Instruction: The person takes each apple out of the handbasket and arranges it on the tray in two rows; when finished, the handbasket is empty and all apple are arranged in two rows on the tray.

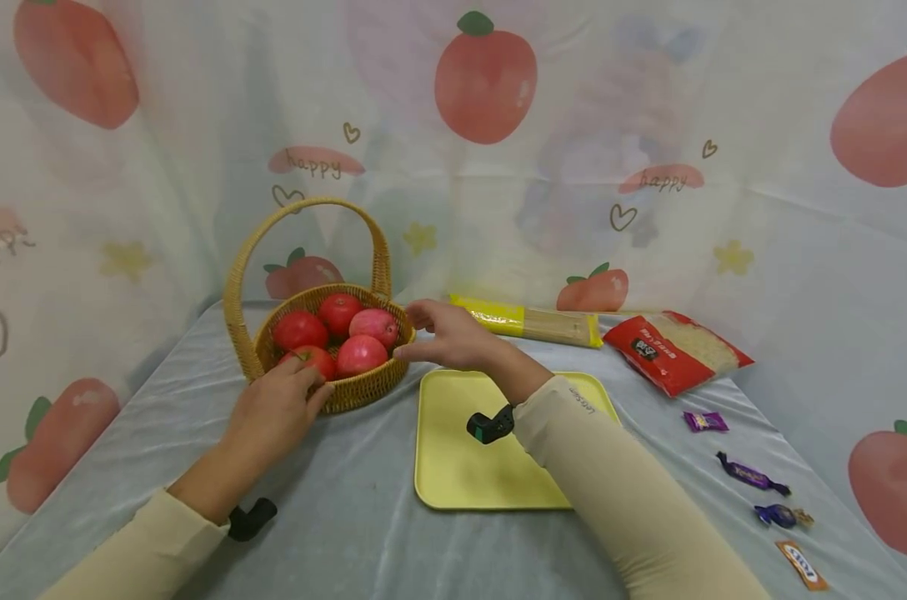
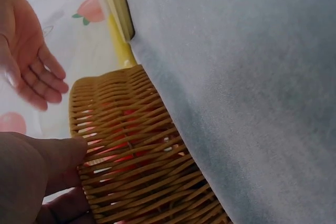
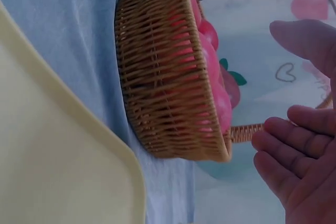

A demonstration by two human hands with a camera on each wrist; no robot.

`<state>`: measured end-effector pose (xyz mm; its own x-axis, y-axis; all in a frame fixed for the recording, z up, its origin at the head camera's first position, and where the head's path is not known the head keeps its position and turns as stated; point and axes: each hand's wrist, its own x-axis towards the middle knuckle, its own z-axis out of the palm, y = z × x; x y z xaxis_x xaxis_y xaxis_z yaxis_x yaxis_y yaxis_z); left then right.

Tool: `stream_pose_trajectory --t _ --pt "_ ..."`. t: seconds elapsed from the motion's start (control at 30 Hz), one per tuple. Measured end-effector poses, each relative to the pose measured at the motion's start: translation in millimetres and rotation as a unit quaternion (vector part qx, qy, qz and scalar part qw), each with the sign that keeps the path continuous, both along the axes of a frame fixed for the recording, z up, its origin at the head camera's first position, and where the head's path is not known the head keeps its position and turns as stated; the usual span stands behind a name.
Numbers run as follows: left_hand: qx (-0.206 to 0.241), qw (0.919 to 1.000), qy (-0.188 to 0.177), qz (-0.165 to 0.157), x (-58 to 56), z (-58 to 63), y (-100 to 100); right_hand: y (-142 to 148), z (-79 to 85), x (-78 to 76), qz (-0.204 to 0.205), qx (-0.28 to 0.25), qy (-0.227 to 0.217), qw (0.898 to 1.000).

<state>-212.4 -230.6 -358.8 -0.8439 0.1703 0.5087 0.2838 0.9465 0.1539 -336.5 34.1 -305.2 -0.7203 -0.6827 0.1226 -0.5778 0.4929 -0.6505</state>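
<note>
Left fingers [image 1: 298, 377] grip the basket's edge [image 3: 203, 72], right fingers [image 1: 427, 314] a gap away.

Cream sleeves [image 1: 626, 483], small dark lettering [image 1: 582, 400], black wrist-worn cameras [image 1: 491, 425]

Between the left hand [image 1: 277, 408] and the yellow tray [image 1: 453, 475], a hand could pass over the cloth [image 1: 356, 475] to the basket [image 1: 363, 392]. Its arched handle [image 1: 233, 304] obstructs the far left; the right forearm [image 1: 611, 467] crosses above the tray.
</note>
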Motion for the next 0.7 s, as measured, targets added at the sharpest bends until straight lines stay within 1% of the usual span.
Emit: stream_pose_trajectory --t 0.2,0.37,0.47,0.6,0.7 --pt "0.003 1.0000 0.002 -0.005 -0.8 0.4 2.4 -20.1 -0.1 -2.1 0.002 0.005 -0.001 1.000" --pt "0.000 1.0000 -0.005 0.006 6.1 0.3 -1.4 -41.6 -2.8 -2.5 0.007 0.027 0.001 1.000" --pt "-0.004 0.9999 0.003 0.012 9.4 -1.1 -4.5 -52.6 -3.2 -3.7 0.010 0.047 0.008 0.999" --pt "-0.010 0.9997 0.023 0.000 6.2 -3.4 -4.2 -57.7 -1.3 -7.3 0.000 0.066 0.014 0.998" --pt "-0.014 0.9994 0.029 -0.009 2.0 -4.2 -1.9 -57.7 0.4 -11.2 -0.004 0.082 0.017 0.996"
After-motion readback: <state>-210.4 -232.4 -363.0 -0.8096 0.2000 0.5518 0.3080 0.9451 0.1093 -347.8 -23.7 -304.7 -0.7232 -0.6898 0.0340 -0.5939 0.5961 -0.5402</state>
